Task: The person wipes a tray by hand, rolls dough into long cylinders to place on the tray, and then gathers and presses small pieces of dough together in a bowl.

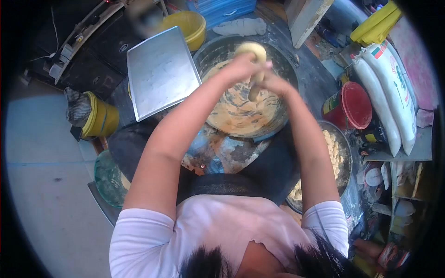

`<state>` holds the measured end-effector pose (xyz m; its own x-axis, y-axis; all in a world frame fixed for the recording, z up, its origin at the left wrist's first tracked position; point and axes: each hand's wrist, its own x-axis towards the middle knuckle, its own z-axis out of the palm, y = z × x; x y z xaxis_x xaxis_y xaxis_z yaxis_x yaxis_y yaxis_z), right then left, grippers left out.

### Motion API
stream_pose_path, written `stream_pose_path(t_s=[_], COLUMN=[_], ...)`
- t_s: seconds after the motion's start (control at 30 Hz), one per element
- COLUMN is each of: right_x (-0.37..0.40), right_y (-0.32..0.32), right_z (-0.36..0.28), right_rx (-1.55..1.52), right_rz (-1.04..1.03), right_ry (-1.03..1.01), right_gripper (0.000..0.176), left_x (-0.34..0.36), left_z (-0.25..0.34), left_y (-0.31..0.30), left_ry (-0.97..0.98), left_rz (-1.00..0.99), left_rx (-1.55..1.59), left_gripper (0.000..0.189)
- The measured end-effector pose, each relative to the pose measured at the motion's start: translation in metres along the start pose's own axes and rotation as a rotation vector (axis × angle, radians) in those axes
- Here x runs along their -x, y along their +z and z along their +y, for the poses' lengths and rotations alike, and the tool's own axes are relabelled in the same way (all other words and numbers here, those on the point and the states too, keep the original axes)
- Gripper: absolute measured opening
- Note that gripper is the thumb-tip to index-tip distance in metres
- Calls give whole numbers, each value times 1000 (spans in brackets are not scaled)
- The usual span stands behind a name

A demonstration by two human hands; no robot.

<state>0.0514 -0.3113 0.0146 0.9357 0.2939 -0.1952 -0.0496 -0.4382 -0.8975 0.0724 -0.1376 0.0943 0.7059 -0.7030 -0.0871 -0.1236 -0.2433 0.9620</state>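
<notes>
My left hand (242,67) and my right hand (273,84) meet above a wide dark basin (293,69). Both are closed on a pale, smooth piece of dough (251,49), which bulges up past the left fingers. A narrow lower end hangs beneath the hands, over the basin. Motion blurs the fingers, so the exact grip of each is hard to make out. Wet, cream-coloured batter or flour paste (243,116) is smeared across the basin's inside.
A metal tray (162,74) leans at the left, by a yellow tub (191,27). Small dough pieces (332,150) fill a round pan (345,162) beside my right arm. A red bucket (354,106) and white sacks (378,97) stand right; a green bowl (105,178) sits left.
</notes>
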Motion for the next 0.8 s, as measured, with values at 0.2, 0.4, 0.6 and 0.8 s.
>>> stream_pose_path(t_s=[0.2,0.4,0.6,0.8], right_x=[-15,0,52,60], right_y=[-40,-24,17,6], right_z=[-80,-32,49,43], right_rx=[314,1037,695,382], right_rz=[850,869,-677,-349], right_ry=[-753,-606,570,405], right_gripper=[31,31,39,36], left_x=[-12,-24,24,18], left_z=[14,-32,-130,-143], left_y=[-15,3,99,116], left_ry=[354,-27,-690,-518], left_rz=[176,335,31,35], left_rx=[1207,907,600,654], left_gripper=[25,25,38,32])
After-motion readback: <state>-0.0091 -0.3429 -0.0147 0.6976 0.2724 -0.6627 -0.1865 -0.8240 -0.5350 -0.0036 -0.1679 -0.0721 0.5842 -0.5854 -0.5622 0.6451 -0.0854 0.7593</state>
